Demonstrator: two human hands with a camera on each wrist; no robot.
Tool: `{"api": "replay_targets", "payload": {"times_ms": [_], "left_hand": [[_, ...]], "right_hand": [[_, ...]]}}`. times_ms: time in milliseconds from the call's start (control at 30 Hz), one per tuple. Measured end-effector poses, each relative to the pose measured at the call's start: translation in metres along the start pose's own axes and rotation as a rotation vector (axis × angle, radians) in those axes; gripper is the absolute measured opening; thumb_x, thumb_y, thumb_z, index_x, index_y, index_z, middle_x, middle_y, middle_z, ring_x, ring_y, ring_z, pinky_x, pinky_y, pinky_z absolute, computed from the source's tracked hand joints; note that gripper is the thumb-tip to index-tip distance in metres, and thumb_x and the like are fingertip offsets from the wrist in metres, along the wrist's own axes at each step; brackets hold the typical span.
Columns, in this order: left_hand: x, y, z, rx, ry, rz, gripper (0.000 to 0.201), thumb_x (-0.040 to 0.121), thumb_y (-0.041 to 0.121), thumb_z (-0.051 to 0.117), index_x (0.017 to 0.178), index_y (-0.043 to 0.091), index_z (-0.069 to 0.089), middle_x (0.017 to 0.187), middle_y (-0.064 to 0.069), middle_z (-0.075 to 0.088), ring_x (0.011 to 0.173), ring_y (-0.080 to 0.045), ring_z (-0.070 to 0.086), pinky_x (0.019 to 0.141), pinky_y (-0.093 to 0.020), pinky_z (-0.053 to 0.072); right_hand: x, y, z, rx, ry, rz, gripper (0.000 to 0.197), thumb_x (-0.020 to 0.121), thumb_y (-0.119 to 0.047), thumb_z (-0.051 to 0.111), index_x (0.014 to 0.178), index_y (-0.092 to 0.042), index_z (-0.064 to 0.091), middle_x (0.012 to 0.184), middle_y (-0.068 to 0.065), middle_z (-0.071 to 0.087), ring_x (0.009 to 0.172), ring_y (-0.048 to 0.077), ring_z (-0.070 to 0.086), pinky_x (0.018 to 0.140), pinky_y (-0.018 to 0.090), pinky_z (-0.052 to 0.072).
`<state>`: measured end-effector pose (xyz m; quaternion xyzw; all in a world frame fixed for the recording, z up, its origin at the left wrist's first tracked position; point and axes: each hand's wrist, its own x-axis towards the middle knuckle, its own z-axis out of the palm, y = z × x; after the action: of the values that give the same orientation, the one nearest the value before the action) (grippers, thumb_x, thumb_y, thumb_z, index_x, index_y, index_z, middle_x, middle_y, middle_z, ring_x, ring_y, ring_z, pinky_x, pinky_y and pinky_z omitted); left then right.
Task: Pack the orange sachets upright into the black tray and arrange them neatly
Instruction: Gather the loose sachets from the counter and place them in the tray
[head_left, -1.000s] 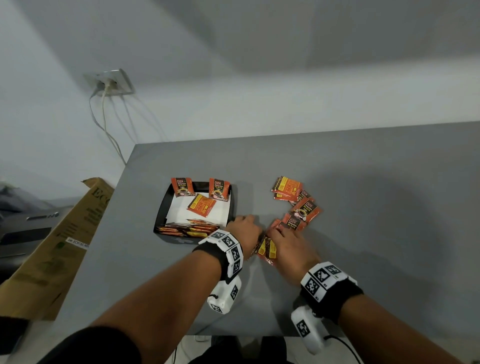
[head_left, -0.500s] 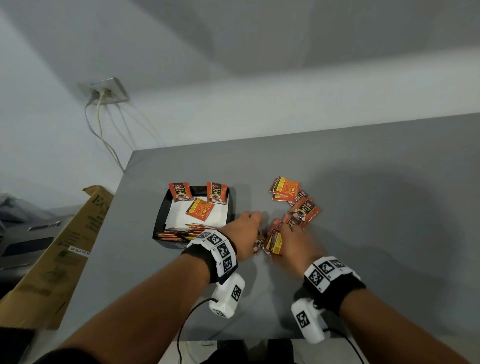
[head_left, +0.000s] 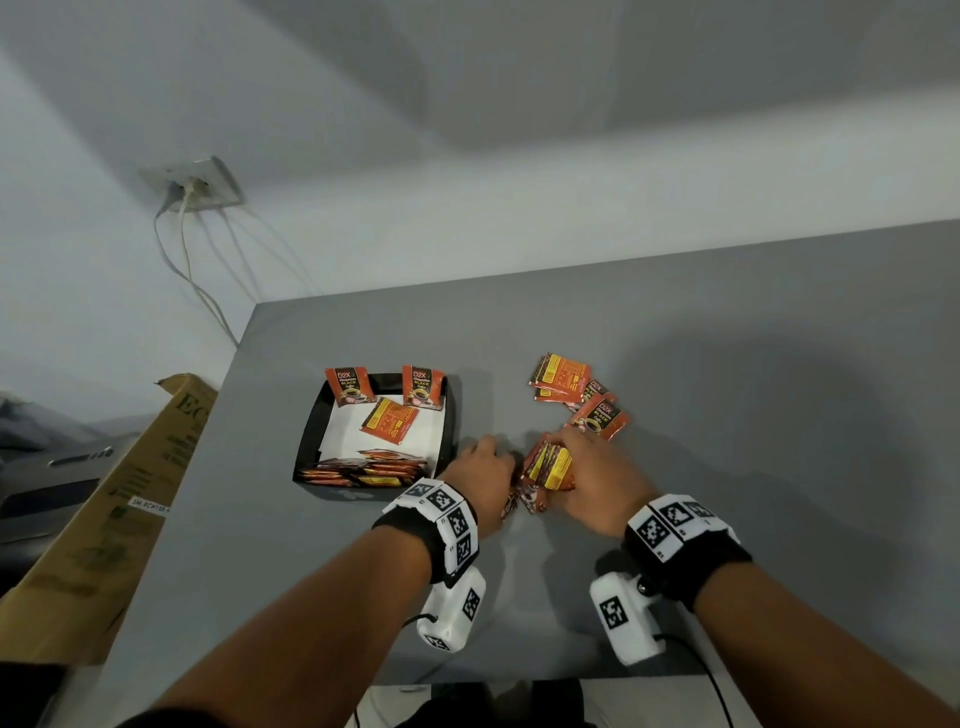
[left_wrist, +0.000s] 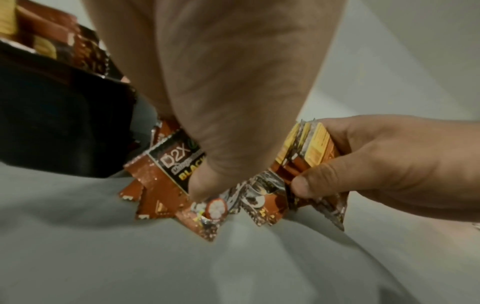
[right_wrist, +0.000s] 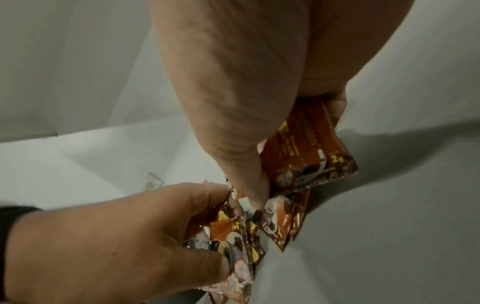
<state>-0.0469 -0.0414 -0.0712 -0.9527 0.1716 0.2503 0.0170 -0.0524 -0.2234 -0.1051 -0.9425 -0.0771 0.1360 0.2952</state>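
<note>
Left hand (head_left: 480, 480) grips a bunch of sachets (left_wrist: 182, 185); right hand (head_left: 597, 483) clutches another bunch (head_left: 550, 467), beside the black tray (head_left: 449, 415).

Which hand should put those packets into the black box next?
Probably the left hand. It sits right beside the black tray and already pinches part of the sachet bundle. The right hand grips the bundle's other side, farther from the tray.

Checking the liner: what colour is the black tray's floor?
White, like a paper sheet lining the black tray; clearest in the head view.
</note>
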Motion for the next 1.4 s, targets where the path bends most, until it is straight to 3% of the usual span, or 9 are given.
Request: {"api": "replay_targets", "payload": {"times_ms": [167,300,500,600,800,933,1100,1300,1400], "left_hand": [[-0.003,0.0,-0.001,0.037,0.025,0.028,0.061,0.087,0.013,0.065,0.144,0.012,0.042,0.14,-0.014,0.042,0.134,-0.034,0.038,0.112,-0.045,0.038],[-0.006,0.002,-0.007,0.106,0.053,0.046,0.057,0.088,0.021,0.064,0.141,0.014,0.042,0.136,-0.013,0.047,0.129,-0.034,0.043,0.109,-0.048,0.034],[0.004,0.005,-0.02,-0.087,0.011,-0.009,0.052,0.092,0.016,0.065,0.137,0.01,0.04,0.13,-0.014,0.047,0.117,-0.036,0.058,0.098,-0.046,0.05],[0.01,0.004,-0.018,-0.017,-0.022,0.004,0.047,0.091,0.01,0.067,0.133,0.007,0.047,0.13,-0.012,0.043,0.113,-0.03,0.056,0.099,-0.041,0.051],[0.014,0.003,-0.01,0.031,0.003,0.007,0.047,0.091,0.015,0.066,0.135,0.009,0.049,0.136,-0.015,0.045,0.13,-0.033,0.043,0.111,-0.038,0.035],[0.014,0.001,-0.004,-0.042,0.022,0.034,0.064,0.084,0.015,0.074,0.139,0.008,0.042,0.136,-0.014,0.05,0.128,-0.033,0.048,0.108,-0.037,0.037],[0.01,0.001,-0.003,-0.052,-0.001,-0.01,0.077,0.079,0.026,0.081,0.142,0.01,0.039,0.138,-0.014,0.048,0.129,-0.034,0.047,0.11,-0.043,0.042],[-0.003,0.004,-0.001,-0.044,-0.021,0.001,0.055,0.091,0.018,0.068,0.139,0.008,0.043,0.135,-0.014,0.045,0.123,-0.034,0.053,0.102,-0.047,0.049],[-0.003,0.003,-0.01,-0.17,0.002,0.022,0.044,0.091,0.015,0.064,0.131,0.008,0.047,0.127,-0.015,0.055,0.117,-0.032,0.057,0.099,-0.042,0.05]], "right_hand": [[0.008,-0.003,0.017,-0.154,-0.024,0.005,0.082,0.073,-0.041,0.082,0.143,-0.027,0.041,0.133,0.004,0.05,0.12,0.025,0.051,0.102,0.039,0.046],[0.01,-0.001,0.027,-0.192,0.031,-0.028,0.081,0.07,-0.045,0.081,0.138,-0.025,0.044,0.129,0.003,0.044,0.117,0.026,0.049,0.1,0.04,0.046],[0.015,-0.002,0.026,-0.162,0.003,-0.039,0.08,0.068,-0.053,0.074,0.136,-0.031,0.039,0.128,0.005,0.047,0.115,0.03,0.05,0.099,0.043,0.045],[0.013,-0.004,0.021,-0.16,-0.025,-0.034,0.069,0.069,-0.05,0.075,0.128,-0.03,0.045,0.124,0.007,0.046,0.113,0.031,0.049,0.098,0.043,0.044],[0.0,-0.003,0.009,-0.002,0.037,-0.064,0.054,0.076,-0.025,0.081,0.121,-0.022,0.052,0.118,0.0,0.057,0.106,0.022,0.056,0.09,0.034,0.047],[0.006,0.005,-0.015,0.128,0.005,-0.017,0.053,0.067,-0.031,0.088,0.108,-0.025,0.055,0.1,-0.008,0.064,0.09,0.011,0.062,0.084,0.038,0.054],[0.015,0.0,-0.016,-0.106,-0.123,-0.089,0.07,0.073,-0.031,0.083,0.134,-0.021,0.051,0.122,0.002,0.058,0.112,0.021,0.056,0.099,0.036,0.046],[0.012,0.0,0.002,-0.213,-0.083,-0.065,0.086,0.071,-0.048,0.082,0.142,-0.022,0.042,0.134,0.004,0.045,0.126,0.026,0.041,0.109,0.042,0.037],[0.009,-0.001,0.001,-0.189,-0.042,-0.105,0.072,0.074,-0.045,0.08,0.134,-0.022,0.046,0.129,0.001,0.053,0.121,0.024,0.045,0.105,0.041,0.04]]}}
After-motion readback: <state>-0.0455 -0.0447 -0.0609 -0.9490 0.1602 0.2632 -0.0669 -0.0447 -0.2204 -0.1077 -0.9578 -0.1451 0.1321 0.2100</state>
